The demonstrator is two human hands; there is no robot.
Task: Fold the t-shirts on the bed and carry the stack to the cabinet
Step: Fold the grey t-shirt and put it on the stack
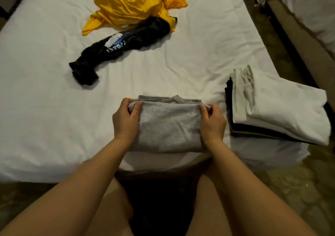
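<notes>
Left hand [125,119] and right hand [212,121] pinch far corners of grey shirt [168,126]. Stack [277,108] lies just right, nearer right hand.

View from the person's own head, looking down along their body. The left hand [125,119] and the right hand [212,121] are bare. The nails on the thumbs [137,108] look short, though the picture is too soft to show more. The left forearm [87,181] and the right forearm [244,181] are bare along all of their visible length, down to the bottom edge. Low in the middle, between the arms, lies a dark, nearly black garment [159,199]; deep shadow hides what kind it is. Bare thighs [112,210] show on either side of it.
</notes>
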